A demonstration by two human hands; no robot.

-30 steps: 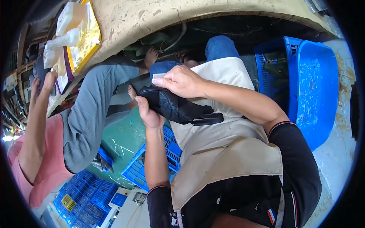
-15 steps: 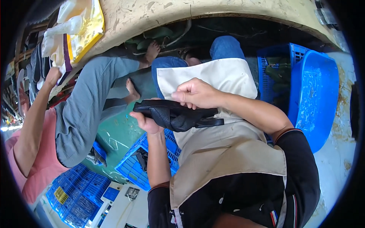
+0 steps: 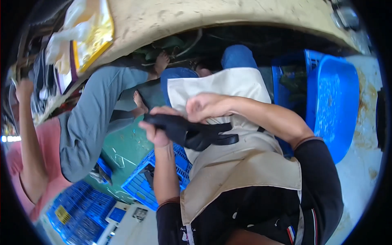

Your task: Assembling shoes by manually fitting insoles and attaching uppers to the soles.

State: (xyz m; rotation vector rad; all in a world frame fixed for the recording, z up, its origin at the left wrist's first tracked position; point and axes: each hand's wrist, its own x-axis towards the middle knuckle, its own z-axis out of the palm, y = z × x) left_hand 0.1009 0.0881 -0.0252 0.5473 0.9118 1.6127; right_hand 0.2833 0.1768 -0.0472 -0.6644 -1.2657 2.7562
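Observation:
A black strappy sandal upper (image 3: 190,132), slightly blurred, lies across my lap with its loose strap ends pointing right. My left hand (image 3: 157,132) is closed round its left end, thumb in front and fingers behind. Just above the upper is my right hand (image 3: 207,107), its fingers curled in and blurred by motion. Whether it pinches anything small cannot be made out. Beneath both hands a beige apron (image 3: 245,157) covers my lap.
Beyond my knees runs a worn cream tabletop (image 3: 212,9). A blue tub (image 3: 337,106) stands to my right, a blue crate (image 3: 139,179) low at my left. A co-worker in grey trousers (image 3: 92,122) sits close on the left, beside a yellow-edged tray (image 3: 107,36).
My right hand has lifted off the sandal upper, with its fingers still curled. The upper has tilted, its strap ends lower. The co-worker's hand has moved left, away from the tray.

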